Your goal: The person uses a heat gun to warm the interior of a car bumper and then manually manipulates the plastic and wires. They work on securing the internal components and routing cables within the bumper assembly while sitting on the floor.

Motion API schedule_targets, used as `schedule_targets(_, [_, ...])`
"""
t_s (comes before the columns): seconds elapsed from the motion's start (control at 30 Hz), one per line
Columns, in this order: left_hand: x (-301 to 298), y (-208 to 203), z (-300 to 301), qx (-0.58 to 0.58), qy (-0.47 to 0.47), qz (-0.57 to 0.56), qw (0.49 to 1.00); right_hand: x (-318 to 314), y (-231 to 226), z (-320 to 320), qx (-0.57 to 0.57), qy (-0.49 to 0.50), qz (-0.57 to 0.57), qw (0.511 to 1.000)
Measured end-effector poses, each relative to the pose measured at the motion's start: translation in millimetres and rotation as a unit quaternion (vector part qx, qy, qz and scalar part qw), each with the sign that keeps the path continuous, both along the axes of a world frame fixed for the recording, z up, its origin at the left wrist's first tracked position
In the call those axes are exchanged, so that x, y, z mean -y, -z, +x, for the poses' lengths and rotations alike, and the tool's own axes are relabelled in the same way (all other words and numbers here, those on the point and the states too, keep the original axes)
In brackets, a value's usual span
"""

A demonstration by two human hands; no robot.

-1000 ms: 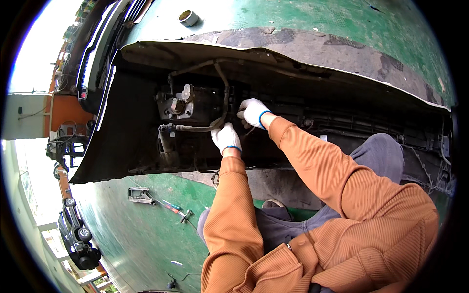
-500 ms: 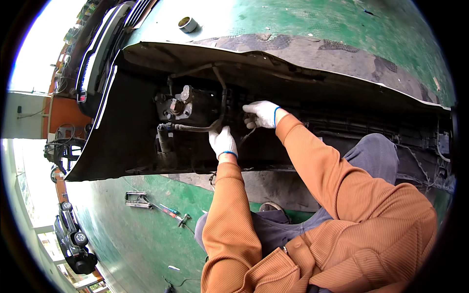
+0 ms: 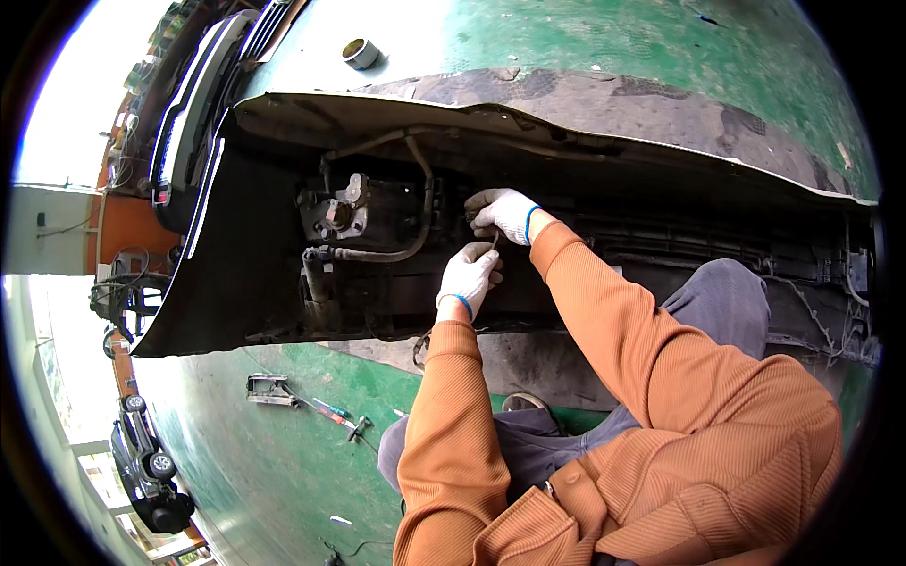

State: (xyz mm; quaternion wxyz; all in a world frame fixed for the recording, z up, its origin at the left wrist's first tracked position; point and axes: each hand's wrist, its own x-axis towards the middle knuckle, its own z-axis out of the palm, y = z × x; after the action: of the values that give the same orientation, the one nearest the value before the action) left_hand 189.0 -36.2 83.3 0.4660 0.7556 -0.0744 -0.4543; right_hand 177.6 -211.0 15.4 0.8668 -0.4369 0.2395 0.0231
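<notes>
The hollow inner side of a black car bumper [image 3: 217, 274] lies across the floor in front of me. My left hand [image 3: 468, 279], in a white glove, pinches a thin cable [image 3: 496, 241] near the bumper's middle. Just above and right of it, my gloved right hand [image 3: 508, 213] has its fingers closed at the cable's upper end. A small dark piece shows at those fingertips, too dim to name. Left of both hands, a curved hose [image 3: 382, 255] runs around a metal unit [image 3: 345, 215] fixed inside the bumper.
Hand tools [image 3: 342, 418] and a metal bracket [image 3: 270, 390] lie on the green floor at the lower left. Beyond the bumper stands a round tin [image 3: 360, 54]. Another bumper [image 3: 193, 104] is at the upper left, and a dark car [image 3: 151, 462] is parked farther off.
My left hand has left the hose and moved right, up to the cable below my right hand. The right hand has barely shifted.
</notes>
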Motion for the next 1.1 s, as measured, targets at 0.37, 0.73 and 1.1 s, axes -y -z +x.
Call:
schedule_targets(0.37, [13, 48, 1, 0.247, -0.008, 0.043, 0.968, 3, -59, 4, -0.165, -0.190, -0.284, 0.925])
schedule_targets(0.73, [28, 26, -15, -0.066, -0.066, -0.106, 0.990, -11, -20, 15, -0.260, -0.022, -0.140, 0.955])
schedule_targets(1.1, [31, 28, -14, 0.052, 0.015, -0.003, 0.999, -20, -43, 25, -0.289, 0.045, -0.082, 0.953])
